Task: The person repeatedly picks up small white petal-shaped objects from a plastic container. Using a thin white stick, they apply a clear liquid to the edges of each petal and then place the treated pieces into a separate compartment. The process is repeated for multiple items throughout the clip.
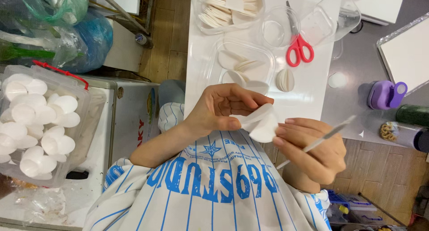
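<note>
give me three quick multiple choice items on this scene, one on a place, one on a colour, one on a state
1. Where do the scissors lie?
A. in the box of white discs
B. on the white table beside clear containers
C. on the person's lap

2. What colour are the scissors' handles?
A. red
B. purple
C. green

3. What is the state of the white disc in the hands?
A. lying flat on the table
B. stacked in a container
C. folded, held between both hands

Answers:
1 B, the scissors rest on the white table next to a round clear container.
2 A, both handle loops are red.
3 C, the left hand pinches the bent white disc, while the right hand touches it and holds a thin stick.
</note>
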